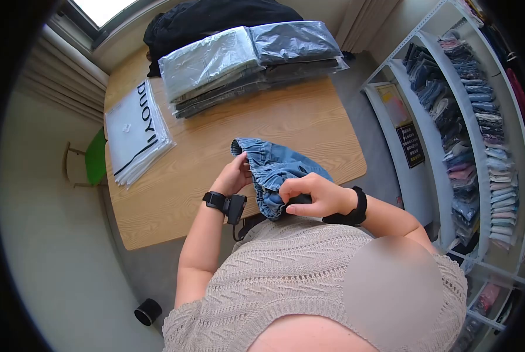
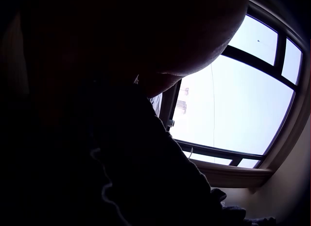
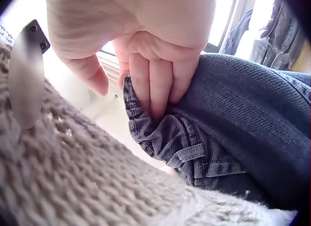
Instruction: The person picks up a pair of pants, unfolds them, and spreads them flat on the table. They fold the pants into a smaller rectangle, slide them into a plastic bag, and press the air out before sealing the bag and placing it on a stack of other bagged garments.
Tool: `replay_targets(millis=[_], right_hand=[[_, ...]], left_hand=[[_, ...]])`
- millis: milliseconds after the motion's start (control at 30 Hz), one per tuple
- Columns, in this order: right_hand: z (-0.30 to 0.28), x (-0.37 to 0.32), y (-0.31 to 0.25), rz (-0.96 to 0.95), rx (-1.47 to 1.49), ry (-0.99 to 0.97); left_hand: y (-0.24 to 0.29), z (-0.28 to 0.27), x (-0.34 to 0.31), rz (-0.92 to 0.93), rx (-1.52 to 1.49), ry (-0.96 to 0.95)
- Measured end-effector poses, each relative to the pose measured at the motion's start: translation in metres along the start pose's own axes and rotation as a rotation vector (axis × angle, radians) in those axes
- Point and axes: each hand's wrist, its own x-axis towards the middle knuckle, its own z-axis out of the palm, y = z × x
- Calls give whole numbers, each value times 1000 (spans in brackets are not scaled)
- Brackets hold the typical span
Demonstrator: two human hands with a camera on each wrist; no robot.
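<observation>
A pair of blue jeans (image 1: pixel 286 161) with a gathered elastic waistband (image 1: pixel 261 186) lies at the table's near edge, close to the person's body. At the left end of the waistband, the left hand (image 1: pixel 234 176) holds the edge. The left wrist view is mostly dark, with that hand and the fabric as shadows against a window. On the near side, the right hand (image 1: pixel 312 195) has its fingers curled onto the waistband. Up close, several fingers (image 3: pixel 154 85) press into the gathered denim (image 3: pixel 194 153) and their tips are hidden in its folds. The right thumb (image 3: pixel 95 75) stands apart from the cloth.
Clothes in clear plastic bags (image 1: pixel 215 64) are stacked at the table's back, before a dark heap (image 1: pixel 215 20). White printed bags (image 1: pixel 134 135) lie at the left. Shelves of folded garments (image 1: pixel 485 123) stand right of the wooden table (image 1: pixel 198 141). A green chair (image 1: pixel 96 155) is left.
</observation>
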Motion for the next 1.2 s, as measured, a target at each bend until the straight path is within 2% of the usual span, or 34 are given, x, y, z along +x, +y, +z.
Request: replay_targets(millis=[33,100,133,167,233,267,300,367,433,500,567,600,633,667,733,767,800,867,1033,1100,1167,1200], right_hand=[[-3,-6,2,-9,16,-10],[-10,-15,6,-17,46,-23],[-12,-20,7,-20,55,-29],[-13,-24,10,-24,63,-34],[-10,-29,16,-31,94,-60],[-6,-33,18,-43,109,-87],[-4,-37,17,-43,108,-92],[3,-43,14,-12,66,-211],[11,-49,13,-34,52,-205],[16,-52,7,-68,64,-170],[10,-54,-10,123,-116,-139],[9,-53,-16,204,-113,57],[9,-54,-19,308,66,265],[8,-53,-7,207,-64,482],[4,-50,8,228,-399,598],[8,-53,17,210,-559,650],[14,-57,27,228,-563,674],[30,-67,47,368,-946,683],[64,-118,70,635,-1017,813],[72,-144,69,1019,-825,804],[78,-180,94,1045,-814,846],[79,-186,86,1010,-581,709]], left_hand=[[-9,-3,0,-7,-6,8],[-21,-2,-10,34,-154,-91],[-28,-8,-12,54,-272,-265],[-35,-5,-10,49,-275,-254],[-54,12,-10,27,-76,66],[-60,20,-11,7,-85,139],[-66,23,-10,10,-89,141],[-75,24,-9,186,205,313],[-67,38,-15,241,152,322],[-55,52,-27,403,268,331],[-31,79,-54,499,367,226],[-25,86,-63,524,422,177],[-20,91,-72,548,476,126],[-17,96,-80,548,486,109],[-16,106,-94,597,761,-39],[-17,110,-100,590,767,-64],[-18,114,-106,607,784,-142],[-18,119,-117,611,805,-255],[-6,126,-145,602,725,-372],[0,131,-152,621,698,-387],[3,133,-151,581,583,-439],[6,140,-155,597,612,-445]])
